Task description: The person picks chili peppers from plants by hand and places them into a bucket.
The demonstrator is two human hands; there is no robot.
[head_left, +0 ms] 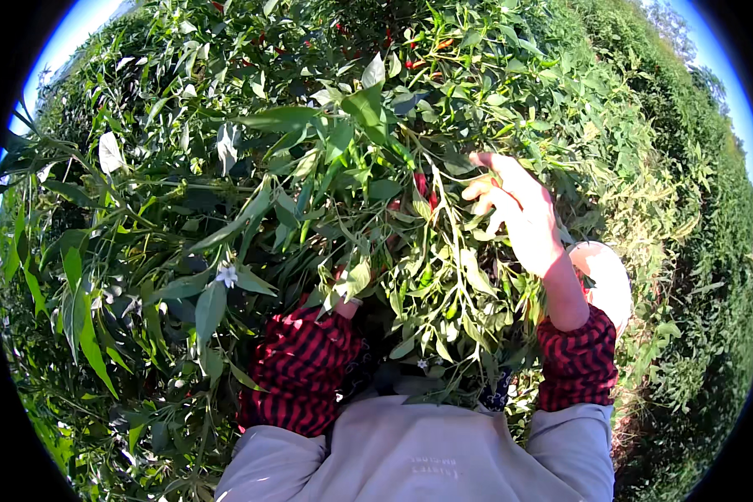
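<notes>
My right hand [519,216] reaches over the chili plant from the right, its fingers bent and spread beside a pale branching stem [455,232]. A small orange-red spot shows between those fingers, but whether it is a held chili is unclear. Left of that stem hang red chilies [421,184], partly covered by leaves. My left hand [346,306] is deep in the foliage; leaves hide its fingers, so its grip is not visible. Green chilies [305,229] hang above it among drooping leaves.
A white bucket [610,282] stands just right of my right forearm, with some red at its inner edge. More red and orange chilies [419,64] grow on plants ahead. A white flower [227,276] is at left. Dense green rows [690,188] line the right.
</notes>
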